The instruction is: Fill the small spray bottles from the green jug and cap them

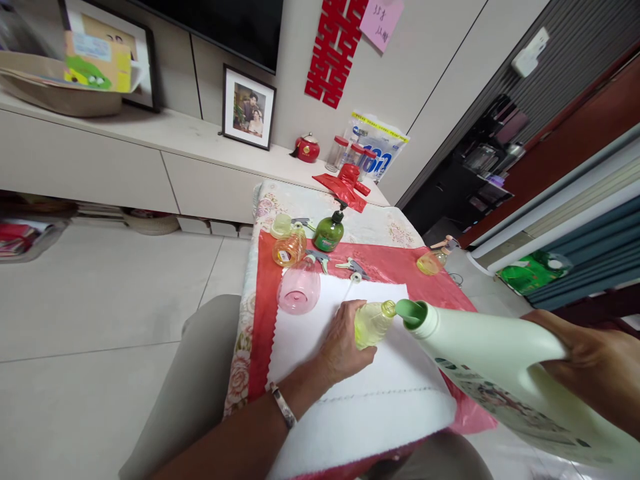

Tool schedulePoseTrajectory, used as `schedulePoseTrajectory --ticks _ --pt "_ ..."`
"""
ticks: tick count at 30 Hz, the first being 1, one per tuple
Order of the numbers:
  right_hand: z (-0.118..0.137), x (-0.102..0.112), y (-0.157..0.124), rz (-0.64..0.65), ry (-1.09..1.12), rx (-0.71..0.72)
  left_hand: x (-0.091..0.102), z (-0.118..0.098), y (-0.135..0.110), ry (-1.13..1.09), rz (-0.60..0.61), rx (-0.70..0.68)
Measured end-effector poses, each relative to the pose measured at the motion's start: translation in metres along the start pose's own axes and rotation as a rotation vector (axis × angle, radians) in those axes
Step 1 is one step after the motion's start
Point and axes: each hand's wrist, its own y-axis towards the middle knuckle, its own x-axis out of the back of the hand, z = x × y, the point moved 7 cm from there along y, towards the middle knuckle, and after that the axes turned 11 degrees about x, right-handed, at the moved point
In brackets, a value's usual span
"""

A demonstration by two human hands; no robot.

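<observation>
Between the curled thumb and fingers of the left hand [347,341], one yellow bottle [373,325] was pinched, leaning toward the pale jug [493,340], seemingly to let their mouths meet. Right of those fingers, the right hand [595,360] gripped the jug's handle [541,337], its fingertips hidden, probably to steady the tilt. Below the left fingers lay a white cloth [365,417], perhaps against drips.

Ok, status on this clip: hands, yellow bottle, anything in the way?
Left hand around yellow bottle. Right hand gripping tilted pale-green jug, green spout at bottle's mouth. Nothing seen blocking the spout; pink bottle off to the left.
</observation>
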Motion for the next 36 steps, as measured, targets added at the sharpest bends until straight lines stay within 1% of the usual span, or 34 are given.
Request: schedulePoseTrajectory --ticks 4,7,9,12,14,17,24,28,33,36 --pt "0.011 0.007 -0.004 -0.062 0.017 0.038 0.000 0.000 0.000 0.001 0.001 0.004" --pt "0.015 0.009 -0.006 -0.074 0.037 0.045 -0.001 0.001 0.000 0.008 0.000 0.006" --pt "0.012 0.008 -0.005 -0.064 0.036 0.037 -0.001 0.001 0.000 0.014 -0.001 0.005" --pt "0.005 0.003 -0.003 -0.013 0.021 -0.004 -0.001 0.000 0.000 0.024 0.002 0.006" --pt "0.004 0.002 -0.003 -0.010 0.017 -0.001 -0.001 0.000 0.000 0.024 0.006 0.009" --pt "0.003 0.004 -0.002 -0.041 0.015 0.031 -0.001 0.000 0.000 0.020 0.011 0.006" --pt "-0.015 -0.007 0.005 0.033 -0.003 -0.005 -0.001 0.002 0.000 0.006 0.009 0.006" --pt "-0.012 -0.007 0.004 0.052 -0.014 -0.019 -0.001 0.000 -0.001 0.007 0.004 0.001" --pt "-0.007 -0.002 0.002 0.010 -0.003 0.013 -0.001 -0.001 0.000 0.019 0.012 0.004" --pt "-0.008 -0.003 0.002 0.036 0.005 -0.010 -0.001 -0.001 0.000 0.037 0.016 0.005"
